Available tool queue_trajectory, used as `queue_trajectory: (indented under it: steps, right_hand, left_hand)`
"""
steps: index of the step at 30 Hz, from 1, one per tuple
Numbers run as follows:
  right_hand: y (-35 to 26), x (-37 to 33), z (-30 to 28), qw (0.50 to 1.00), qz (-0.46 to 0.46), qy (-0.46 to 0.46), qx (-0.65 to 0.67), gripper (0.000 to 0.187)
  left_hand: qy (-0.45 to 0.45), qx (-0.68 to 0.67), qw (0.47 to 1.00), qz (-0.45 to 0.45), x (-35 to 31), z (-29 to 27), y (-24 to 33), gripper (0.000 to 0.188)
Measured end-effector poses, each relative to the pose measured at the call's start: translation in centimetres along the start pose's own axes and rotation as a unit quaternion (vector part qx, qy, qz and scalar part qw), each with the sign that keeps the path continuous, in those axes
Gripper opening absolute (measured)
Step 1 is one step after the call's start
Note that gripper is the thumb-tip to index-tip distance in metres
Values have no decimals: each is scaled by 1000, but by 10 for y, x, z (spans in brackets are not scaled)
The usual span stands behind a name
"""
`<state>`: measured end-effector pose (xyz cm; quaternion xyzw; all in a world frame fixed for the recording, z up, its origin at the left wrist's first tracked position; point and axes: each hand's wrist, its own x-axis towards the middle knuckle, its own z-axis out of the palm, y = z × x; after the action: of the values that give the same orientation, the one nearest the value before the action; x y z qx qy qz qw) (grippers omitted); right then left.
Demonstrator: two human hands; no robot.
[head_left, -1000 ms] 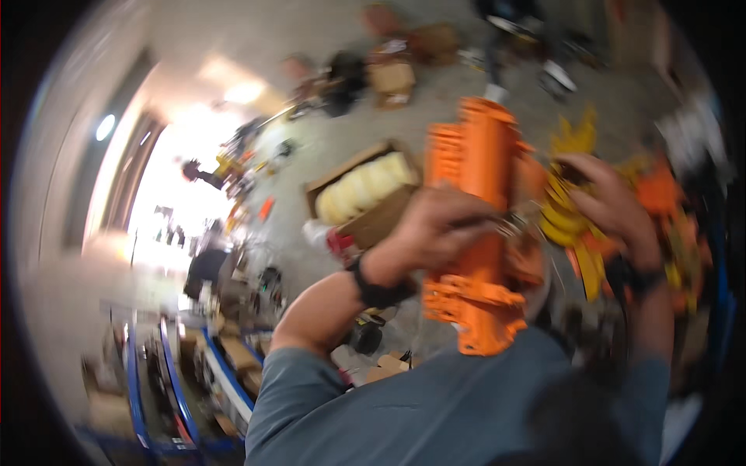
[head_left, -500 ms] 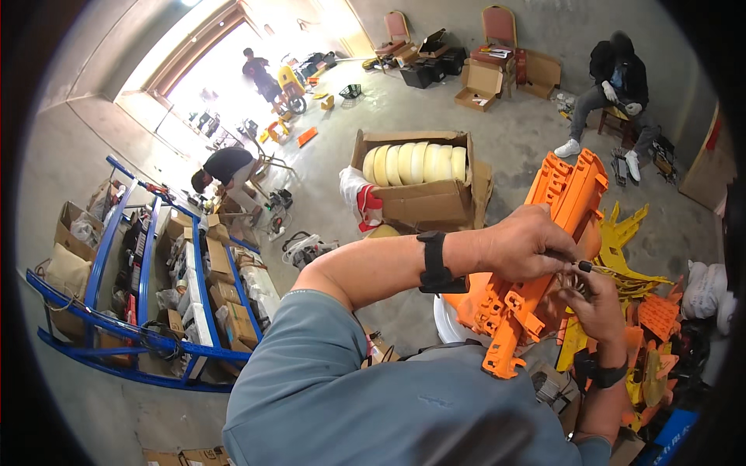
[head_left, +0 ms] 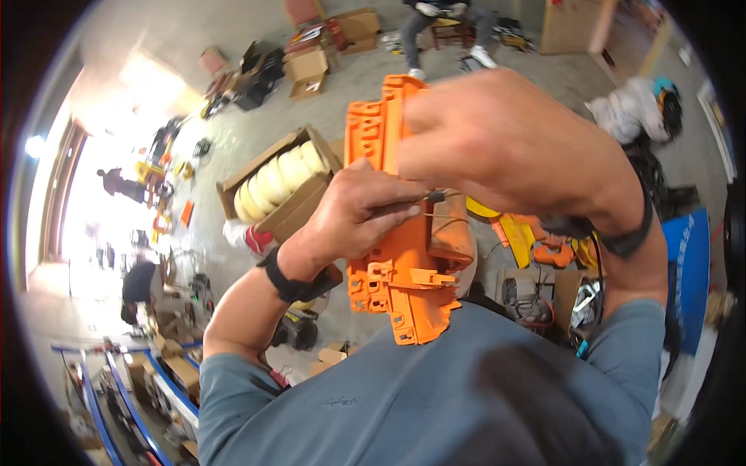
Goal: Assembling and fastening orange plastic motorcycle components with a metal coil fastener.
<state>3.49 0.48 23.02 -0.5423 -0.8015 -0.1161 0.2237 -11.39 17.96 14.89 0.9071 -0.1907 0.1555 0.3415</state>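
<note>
A long orange plastic housing with clips and slots stands in front of my chest, its far end pointing away from me. My left hand lies across its middle, fingers pressed together around a thin cable beside a small black connector. My right hand is raised over the far right side of the housing and smeared by motion; its fingers are mostly hidden, so what they hold cannot be made out. A rounded orange part shows behind the housing, at its right.
Beyond my left hand stands a cardboard box of cream-coloured rolls. Yellow and orange parts, a motor-like grey unit and a blue panel lie to the right. A blue rack is lower left. A seated person is ahead.
The view has swung right, so the box and rack appear farther left. My right hand has left the connector and risen over the housing's far side; my left hand remains at the cable.
</note>
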Motion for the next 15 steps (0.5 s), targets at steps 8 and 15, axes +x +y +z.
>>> queue_trajectory:
  steps: [8,15]
  right_hand:
    - [35,48,15,997,-13,-20,70,8]
    - [67,22,67,937,175,-104,284,53]
  left_hand:
    - [-24,-29,999,-38,2,-4,2,13]
    - [4,8,999,-46,-1,-2,-8,8]
